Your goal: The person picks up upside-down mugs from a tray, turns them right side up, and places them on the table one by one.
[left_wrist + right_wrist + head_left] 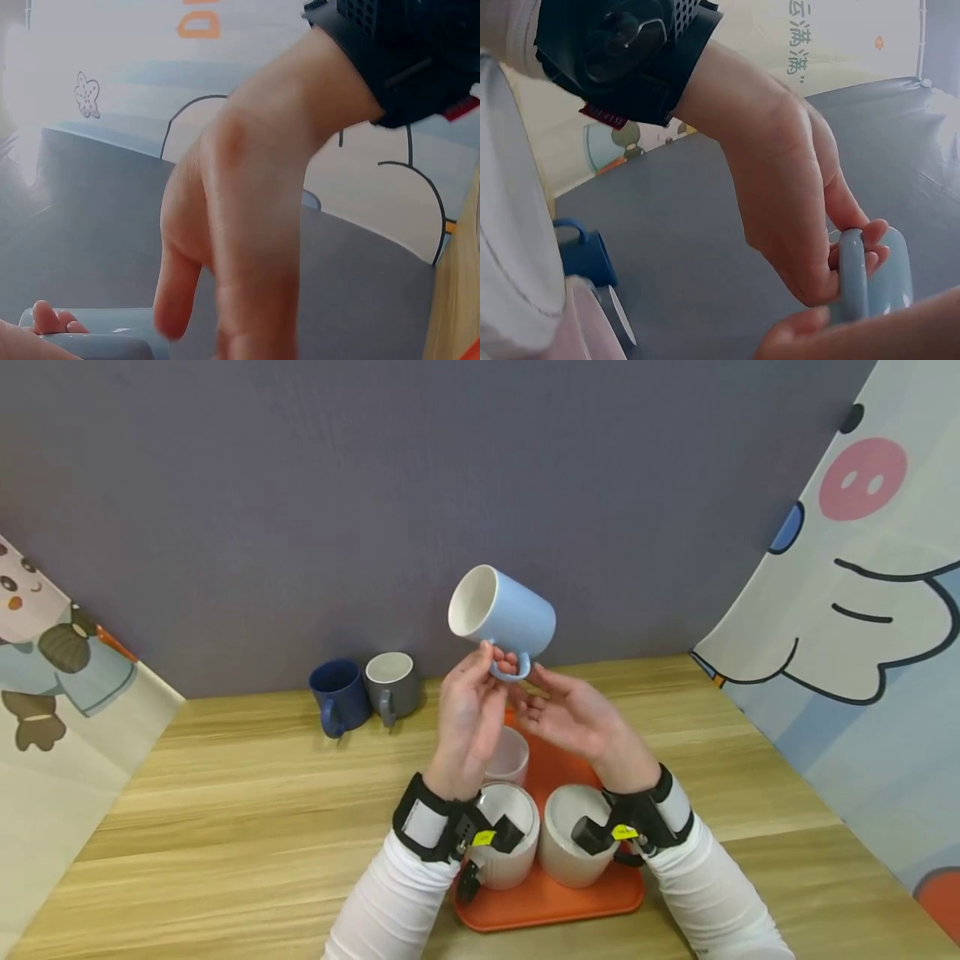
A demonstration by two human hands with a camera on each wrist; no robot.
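Observation:
A light-blue mug (522, 614) with a white inside is held up tilted, its mouth toward the upper left and its handle hanging below. My left hand (468, 718) grips that handle, fingers passing through the loop; the right wrist view shows the handle (853, 274) between thumb and fingers. Beside it, my right hand (573, 714) reaches up with loosely bent fingers close to the handle and the mug's base. Whether its fingertips touch the mug I cannot tell. In the left wrist view, the right hand (255, 225) hangs apart from the mug's visible part.
Below the forearms lies an orange tray (551, 906) bearing a pinkish cup (508, 756), a ribbed white mug (510, 864) and a cream mug (573, 860). A dark-blue mug (343, 697) and a grey mug (405, 692) stand at the back left, by a grey wall (300, 527).

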